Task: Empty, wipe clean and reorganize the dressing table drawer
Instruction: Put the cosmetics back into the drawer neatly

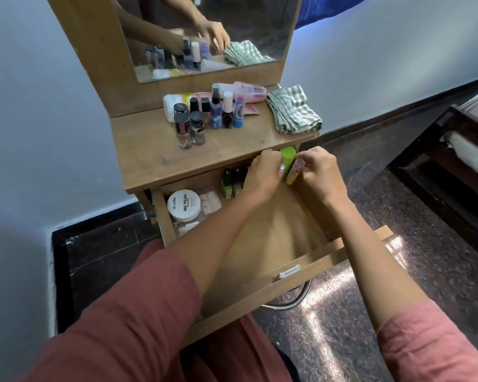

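The wooden drawer [309, 264] of the dressing table stands pulled open below me. At its back right, my left hand [264, 175] grips a bottle with a green cap [288, 157]. Right beside it, my right hand [319, 172] pinches a slim yellow tube with a clear pink cap [294, 172]. Two dark-capped nail polish bottles [232, 181] stand at the drawer's back. A white round Zudio nail polish remover tub [183, 205] and clear packets [209, 202] lie at the drawer's left.
On the tabletop [149, 150] stand several nail polish bottles [189, 128] and small sprays, with pink and white tubes [240, 92] lying behind. A folded green checked cloth [294, 110] lies at the right. A mirror [204, 31] rises behind. A dark bed frame [453, 161] stands right.
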